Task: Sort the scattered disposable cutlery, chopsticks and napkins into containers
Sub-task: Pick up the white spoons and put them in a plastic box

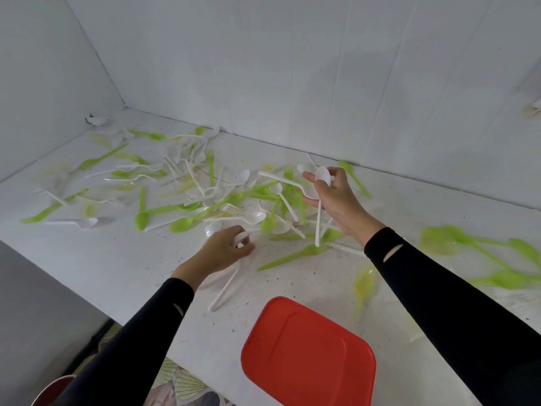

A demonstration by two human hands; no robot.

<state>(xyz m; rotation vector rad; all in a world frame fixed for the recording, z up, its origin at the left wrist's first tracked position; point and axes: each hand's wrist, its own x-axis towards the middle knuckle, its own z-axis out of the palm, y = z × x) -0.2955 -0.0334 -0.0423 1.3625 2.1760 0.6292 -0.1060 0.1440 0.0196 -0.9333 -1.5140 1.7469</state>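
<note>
Since both of our hands are already busy, what matters here is where the drop-off sits. The red plastic square with rounded corners [307, 356] lies flat on the white speckled surface [131, 273], close to us and between our two forearms. We can't tell whether it's a lid or an upturned tub.

Our left hand [228, 249] is the nearer one. Its fingers are curled and pinching the bowl end of a long white plastic spoon [224, 291]. The handle trails back toward us and slightly left, with its tip low over the surface or touching it, just left of the red square's far corner.

Our right hand [336, 200] is further out, over the heap. It grips a small bunch of white plastic spoons [323, 174], with one bowl sticking up past the fingers and that spoon's handle hanging straight down.

The heap of lime-green and white plastic spoons and forks [210, 194] spreads across the far surface, with more green pieces off to the right. It's all thin, glossy and crisscrossed, and we reckon it'll slip and snag when lifted.

Our guess is we're collecting the white spoons first, and the sorting has barely started.
</note>
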